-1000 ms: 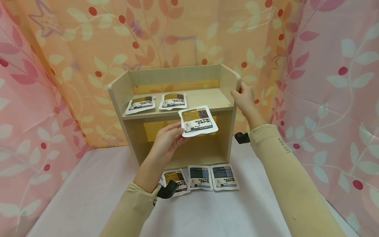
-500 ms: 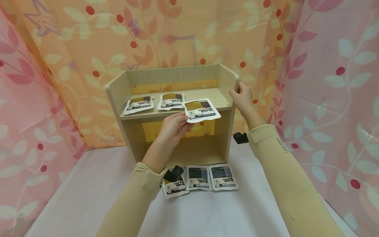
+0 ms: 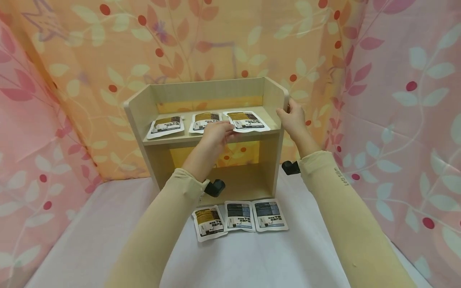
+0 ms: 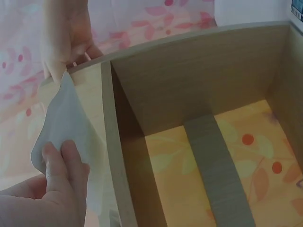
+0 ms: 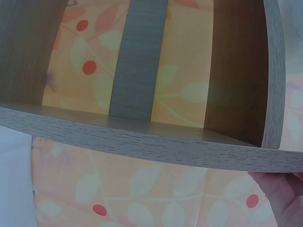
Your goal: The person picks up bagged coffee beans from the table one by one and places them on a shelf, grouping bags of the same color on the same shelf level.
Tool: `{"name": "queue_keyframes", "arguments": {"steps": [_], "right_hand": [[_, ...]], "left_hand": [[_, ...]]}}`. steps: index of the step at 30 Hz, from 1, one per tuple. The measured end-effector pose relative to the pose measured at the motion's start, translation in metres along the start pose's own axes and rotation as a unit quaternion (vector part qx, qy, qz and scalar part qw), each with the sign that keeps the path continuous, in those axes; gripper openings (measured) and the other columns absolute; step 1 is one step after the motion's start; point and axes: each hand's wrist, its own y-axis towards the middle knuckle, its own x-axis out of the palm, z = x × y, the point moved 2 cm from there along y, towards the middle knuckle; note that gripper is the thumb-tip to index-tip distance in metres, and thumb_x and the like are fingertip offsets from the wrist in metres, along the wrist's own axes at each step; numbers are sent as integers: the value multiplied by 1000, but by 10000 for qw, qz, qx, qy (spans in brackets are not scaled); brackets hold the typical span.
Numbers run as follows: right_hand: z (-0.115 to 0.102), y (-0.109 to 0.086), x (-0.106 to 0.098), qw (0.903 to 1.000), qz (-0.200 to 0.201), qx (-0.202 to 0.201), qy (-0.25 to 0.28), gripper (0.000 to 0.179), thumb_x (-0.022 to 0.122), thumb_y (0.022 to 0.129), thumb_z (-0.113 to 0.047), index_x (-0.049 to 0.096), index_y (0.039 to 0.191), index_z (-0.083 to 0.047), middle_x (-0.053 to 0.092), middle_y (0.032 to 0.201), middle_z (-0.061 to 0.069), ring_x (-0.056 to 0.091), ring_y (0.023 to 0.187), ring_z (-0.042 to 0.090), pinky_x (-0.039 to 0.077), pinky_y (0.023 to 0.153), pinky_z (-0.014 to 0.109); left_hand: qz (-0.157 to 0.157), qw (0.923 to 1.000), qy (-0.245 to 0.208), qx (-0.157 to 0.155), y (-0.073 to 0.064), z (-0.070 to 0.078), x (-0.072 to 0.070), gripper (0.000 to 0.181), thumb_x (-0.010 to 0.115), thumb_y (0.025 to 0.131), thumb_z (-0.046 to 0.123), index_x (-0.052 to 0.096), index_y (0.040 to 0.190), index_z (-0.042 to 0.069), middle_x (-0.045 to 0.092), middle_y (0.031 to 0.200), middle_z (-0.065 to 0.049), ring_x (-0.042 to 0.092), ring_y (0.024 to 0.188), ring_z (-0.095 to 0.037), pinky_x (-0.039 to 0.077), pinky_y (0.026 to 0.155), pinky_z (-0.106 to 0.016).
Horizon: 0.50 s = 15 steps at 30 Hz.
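Note:
My left hand [image 3: 217, 135] pinches the left edge of a flat white pouch [image 3: 248, 121] with a brown and gold label. That pouch lies over the front right part of the upper board of a small wooden shelf [image 3: 279, 154]. The left wrist view shows its plain pale back [image 4: 71, 118] with fingertips [image 4: 69, 149] against it. To its left on the same board are two similar pouches, a middle one [image 3: 205, 118] and a left one [image 3: 166, 126]. My right hand [image 3: 293, 119] grips the upper right side panel of the shelf; in the right wrist view only part of it [image 5: 284, 194] shows.
On the white tablecloth [image 3: 252, 260] before the shelf lie a gold-label pouch [image 3: 209, 222] and two blue-label pouches, one in the middle [image 3: 239, 216] and one at the right [image 3: 270, 216]. A patterned curtain [image 3: 201, 40] hangs behind.
My left hand has raised the pouch and carried it forward from in front of the shelf onto the upper board's right part. The right hand has kept its grip on the side panel.

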Motion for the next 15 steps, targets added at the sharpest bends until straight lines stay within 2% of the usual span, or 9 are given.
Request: {"name": "queue_keyframes", "arguments": {"steps": [2,7,15], "right_hand": [[0,0,0,10000,14,5,-14,37,51,95,-8,53,131,0,58,127,22,55,110,27,46,98,42],[-1,-1,0,10000,15,27,-35,37,52,95,-8,54,131,-1,59,126,21,55,109,27,47,98,42],[0,-1,0,10000,-12,-12,-68,34,51,95,-10,54,127,-1,60,120,20,55,102,25,47,92,39]], "left_hand": [[70,9999,86,55,4,4,2,38,51,94,-9,50,131,-10,52,125,-19,60,66,-18,50,52,-15],[343,9993,63,149,15,10,5,39,50,93,-11,49,132,-11,52,126,-24,60,62,-18,54,54,-18],[537,9985,-19,62,27,6,7,43,50,91,-14,45,134,-11,50,128,-20,57,64,-16,55,55,-20]]}}
